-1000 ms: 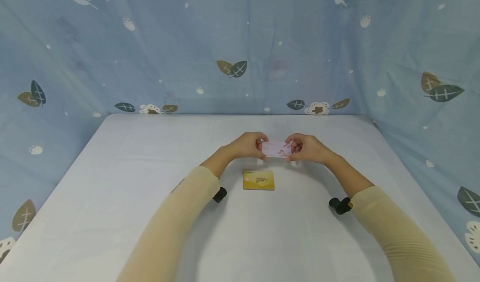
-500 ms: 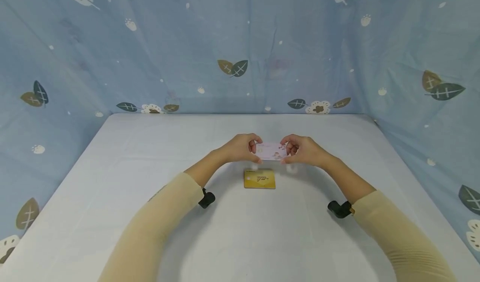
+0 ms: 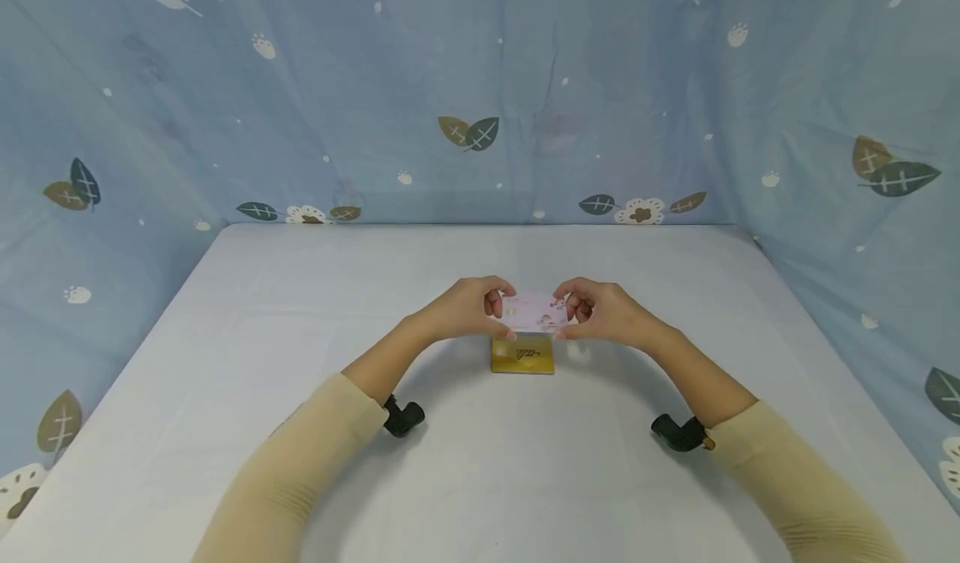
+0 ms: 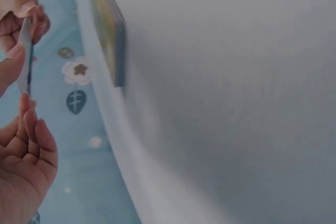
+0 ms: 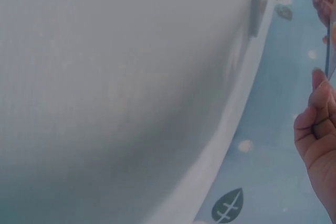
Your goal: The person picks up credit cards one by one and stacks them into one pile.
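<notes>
A pale pink card [image 3: 534, 313] with a printed design is held up level above the table, just beyond and partly over a yellow stack of cards in the head view. My left hand [image 3: 468, 307] pinches its left end between thumb and fingers. At the opposite end my right hand [image 3: 606, 313] pinches it the same way. The yellow stack [image 3: 522, 355] lies on the table, its far edge hidden behind the pink card. From the left wrist the pink card [image 4: 24, 56] appears edge-on, and the yellow stack [image 4: 109, 30] shows a thick side.
A white cloth covers the table [image 3: 525, 480]. Blue patterned fabric [image 3: 480, 72] hangs behind it and along both sides. Dark wrist cameras sit under each sleeve, the left camera [image 3: 405, 419] and the right camera [image 3: 677, 433].
Both hands have brought the pink card toward the wearer and slightly left, so that it now overlaps the yellow stack in the head view. The left forearm has swung outward.
</notes>
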